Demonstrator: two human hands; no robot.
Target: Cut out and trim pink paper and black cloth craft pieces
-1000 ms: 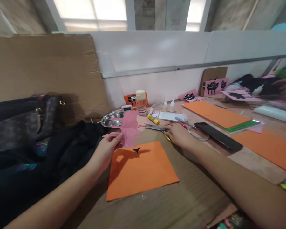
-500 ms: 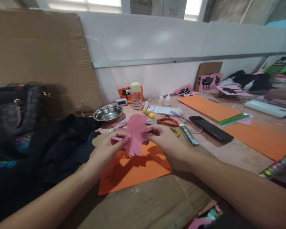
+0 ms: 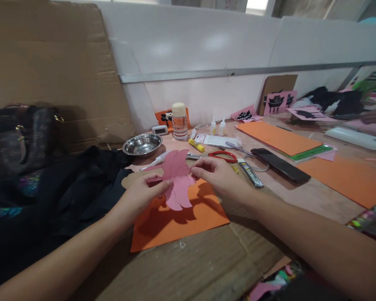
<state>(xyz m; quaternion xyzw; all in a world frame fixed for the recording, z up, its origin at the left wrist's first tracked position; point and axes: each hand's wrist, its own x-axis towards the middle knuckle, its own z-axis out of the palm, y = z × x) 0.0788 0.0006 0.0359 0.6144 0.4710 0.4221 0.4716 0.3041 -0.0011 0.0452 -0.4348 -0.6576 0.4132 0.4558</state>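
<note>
A pink paper cutout [image 3: 177, 167] with curved, petal-like edges is held up above an orange sheet [image 3: 175, 232] lying on the cardboard mat. My left hand [image 3: 146, 190] pinches it by the left side, the thumb on top. At its right edge, my right hand [image 3: 214, 171] has thumb and forefinger closed on the paper. Its shadow falls across the orange sheet. Just beyond the right hand lie red-handled pliers [image 3: 224, 156] and a labelled narrow case [image 3: 250, 173].
Behind are a metal bowl [image 3: 142, 145], a cream-lidded bottle [image 3: 179, 121], a yellow glue stick [image 3: 196, 145] and small dropper bottles [image 3: 222, 126]. A black phone [image 3: 280, 166] and orange sheets [image 3: 278, 138] lie to the right. Dark cloth [image 3: 81, 192] is heaped at left.
The pink cutout has turned in my hands, and its lower petals now spread more to the right. My right hand's grip has shifted slightly. The camera view has tilted down a little.
</note>
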